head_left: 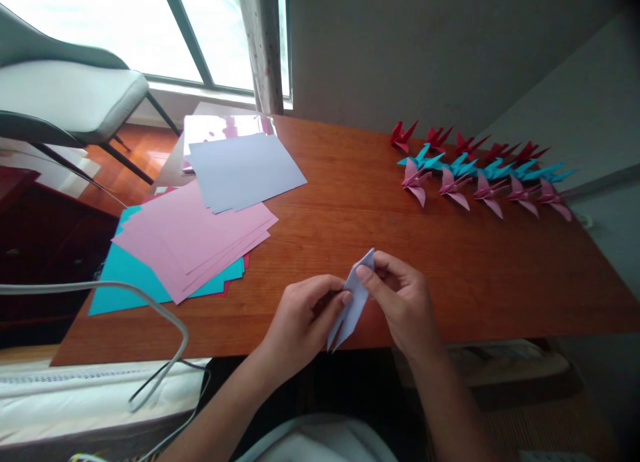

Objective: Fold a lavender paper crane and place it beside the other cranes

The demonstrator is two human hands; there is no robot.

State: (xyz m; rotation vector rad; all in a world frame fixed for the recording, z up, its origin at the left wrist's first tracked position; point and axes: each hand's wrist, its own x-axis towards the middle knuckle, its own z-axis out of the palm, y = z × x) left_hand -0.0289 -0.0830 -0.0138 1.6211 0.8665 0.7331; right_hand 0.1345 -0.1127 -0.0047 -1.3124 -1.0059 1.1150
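A folded piece of pale lavender paper (354, 307) is held tilted at the table's front edge, between both hands. My left hand (307, 312) pinches its left side with thumb and forefinger. On the upper right side, my right hand (403, 299) has its thumb on the near face, its fingers partly hidden behind the paper. The lower end of the paper splits into two points with a narrow gap. Beyond the hands, to the right, stand rows of folded paper cranes: red (465, 144), turquoise (463, 165) and pink (455, 187).
Lavender sheets (247, 172) overlap pink sheets (195, 239) and turquoise sheets (130, 285) on the left of the wooden table (340, 202). Behind them lies a clear plastic packet (200, 129). A grey cable (165, 312) arches over the front left corner. A chair (75, 95) stands by the window.
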